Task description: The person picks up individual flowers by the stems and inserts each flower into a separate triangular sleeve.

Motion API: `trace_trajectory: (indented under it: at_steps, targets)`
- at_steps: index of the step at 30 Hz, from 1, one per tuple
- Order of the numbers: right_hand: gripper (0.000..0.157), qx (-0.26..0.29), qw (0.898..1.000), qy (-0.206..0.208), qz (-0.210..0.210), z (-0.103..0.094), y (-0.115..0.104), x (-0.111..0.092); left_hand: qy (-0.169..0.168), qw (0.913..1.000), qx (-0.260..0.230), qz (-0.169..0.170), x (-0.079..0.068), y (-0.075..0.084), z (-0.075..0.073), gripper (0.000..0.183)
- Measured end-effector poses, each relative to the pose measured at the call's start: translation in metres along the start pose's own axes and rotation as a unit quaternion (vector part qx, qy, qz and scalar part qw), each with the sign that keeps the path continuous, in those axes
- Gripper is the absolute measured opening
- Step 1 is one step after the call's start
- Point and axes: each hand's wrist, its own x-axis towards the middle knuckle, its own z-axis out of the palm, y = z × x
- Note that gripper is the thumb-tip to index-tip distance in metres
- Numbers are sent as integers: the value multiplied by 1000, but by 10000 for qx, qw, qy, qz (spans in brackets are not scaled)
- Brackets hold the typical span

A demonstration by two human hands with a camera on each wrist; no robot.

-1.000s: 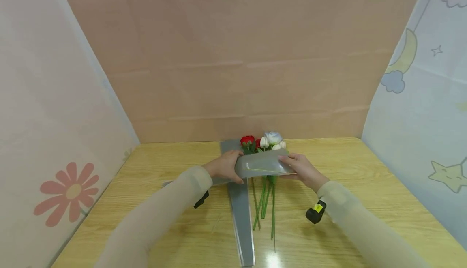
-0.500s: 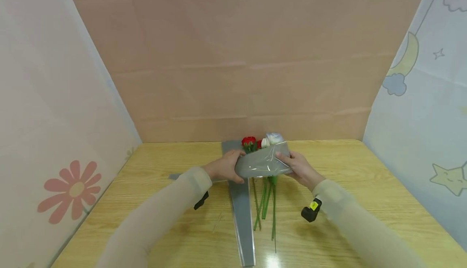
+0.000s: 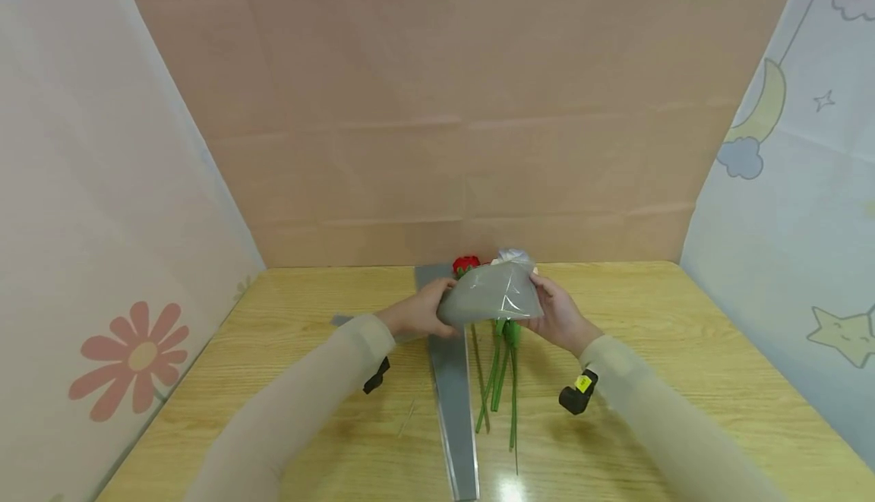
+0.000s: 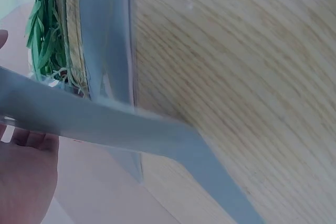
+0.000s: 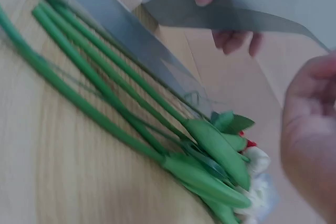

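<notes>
A grey, glossy sheet of flower wrapping paper (image 3: 487, 295) is bent into a curve above the flowers. My left hand (image 3: 418, 310) grips it at the left, thumb on one face and fingers behind, as the right wrist view shows. At its other end, my right hand (image 3: 562, 315) holds the edge with curled fingers. Below lie artificial flowers: a red bloom (image 3: 465, 263), a pale blue bloom (image 3: 514, 256) and white buds (image 5: 257, 160), partly covered by the paper. Their green stems (image 3: 502, 377) point toward me.
Another long grey strip (image 3: 454, 411) with a light edge lies on the wooden table (image 3: 328, 441), left of the stems. A brown backdrop (image 3: 437, 107) stands behind, with patterned sheets on both sides. A black wrist camera (image 3: 578, 393) sits at the right cuff.
My right hand has shifted a little left and turned, and the wrapping paper between the hands has bowed up into a taller curve. The paper's left tail has drawn right. My left hand stays nearly in place.
</notes>
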Motion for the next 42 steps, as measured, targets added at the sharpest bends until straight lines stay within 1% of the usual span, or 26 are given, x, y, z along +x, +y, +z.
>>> trace_trajectory:
  at_steps: [1, 2, 3, 6, 8, 10, 12, 15, 17, 18, 22, 23, 25, 26, 27, 28, 29, 30, 31, 32, 33, 35, 36, 37, 38, 42]
  targets:
    - [38, -136, 9999, 88, 25, -2, 0, 0, 2, 10000, 8, -17, 0, -1, -1, 84]
    - [41, -419, 9988, 257, 46, -3, -1, 0, 5, 10000, 27, -29, -1, -2, -2, 84]
    - [42, -845, 9945, 598, 146, -4, -1, 1, 22, 9999, 98, -28, 0, -3, -2, 84]
    - [40, -1803, 9747, 1296, 267, -11, -1, 3, 70, 9993, 366, -72, 1, -7, -4, 83]
    - [29, -2298, 9578, 1703, 300, -12, -1, 2, 133, 9986, 495, -116, 2, -8, -4, 83]
    - [26, -2436, 9466, 2088, 311, -11, -1, 1, 176, 9979, 586, -218, 2, -9, -3, 84]
    - [27, -2466, 9397, 2346, 332, -9, -2, -1, 223, 9970, 675, -316, 3, -9, -3, 85]
    - [32, -2588, 9327, 2480, 401, -7, -3, -4, 304, 9950, 854, -421, 3, -9, -2, 83]
    - [38, -2604, 9345, 2385, 453, -7, -4, -6, 364, 9936, 958, -484, 2, -9, -3, 81]
    - [40, -2524, 9383, 2315, 485, -7, -5, -6, 390, 9928, 1008, -513, 2, -9, -3, 80]
    - [48, -1895, 9602, 1918, 733, -8, -6, -4, 431, 9906, 1156, -591, 0, -8, -4, 79]
    - [49, -1813, 9628, 1827, 819, -8, -6, -3, 430, 9899, 1218, -579, 0, -8, -4, 79]
    - [47, -1913, 9609, 1749, 977, -8, -6, -2, 410, 9892, 1294, -548, -1, -8, -4, 78]
    - [45, -2168, 9552, 1735, 1026, -7, -6, -1, 400, 9887, 1345, -527, -1, -8, -4, 77]
    - [42, -2554, 9456, 1735, 1024, -7, -6, 0, 386, 9883, 1380, -517, -1, -8, -4, 76]
    - [40, -2968, 9333, 1753, 1006, -7, -6, 0, 367, 9877, 1430, -513, -1, -7, -4, 75]
    - [37, -3416, 9177, 1786, 964, -6, -6, 1, 353, 9869, 1490, -508, -1, -7, -3, 75]
    - [35, -3855, 8996, 1838, 915, -6, -6, 1, 336, 9861, 1543, -512, -1, -7, -3, 75]
    - [34, -4192, 8847, 1845, 864, -6, -7, 1, 320, 9852, 1600, -519, -1, -6, -3, 75]
    - [33, -4421, 8736, 1870, 801, -5, -7, 2, 307, 9847, 1639, -515, -1, -6, -3, 76]
    - [33, -4523, 8689, 1868, 741, -5, -6, 2, 303, 9840, 1676, -512, -1, -5, -3, 78]
    - [35, -4524, 8714, 1793, 626, -3, -6, 2, 304, 9849, 1638, -469, -1, -4, -2, 84]
    - [37, -4462, 8758, 1754, 558, -3, -6, 3, 308, 9855, 1604, -453, -1, -3, -2, 89]
    - [39, -4314, 8842, 1718, 506, -2, -6, 3, 307, 9868, 1532, -434, -1, -3, -2, 93]
    - [39, -4201, 8899, 1722, 432, -1, -6, 3, 311, 9879, 1461, -415, -1, -2, -1, 98]
    - [42, -4000, 9026, 1584, 135, 1, -9, 3, 321, 9895, 1357, -393, 0, -1, 1, 115]
